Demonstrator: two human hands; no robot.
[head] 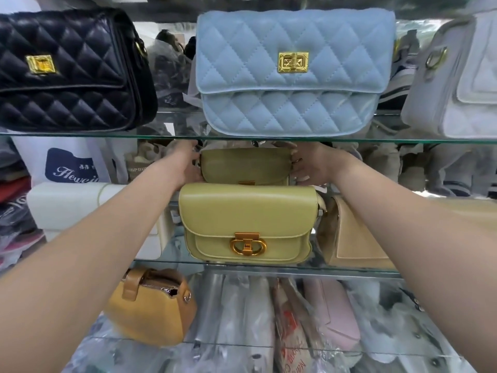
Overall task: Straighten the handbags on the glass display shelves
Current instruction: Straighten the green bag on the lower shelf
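Two olive-yellow handbags stand one behind the other on the middle glass shelf. The front olive bag faces me with a gold clasp. The rear olive bag is half hidden behind it. My left hand grips the rear bag's left end and my right hand grips its right end, both reaching under the upper glass shelf. On that upper shelf sit a black quilted bag, a light blue quilted bag and a white bag.
A cream bag lies left of the olive pair and a tan bag leans at their right. On the lower shelf stands a mustard handbag beside plastic-wrapped bags, including a pink one. A white shopping bag stands behind at left.
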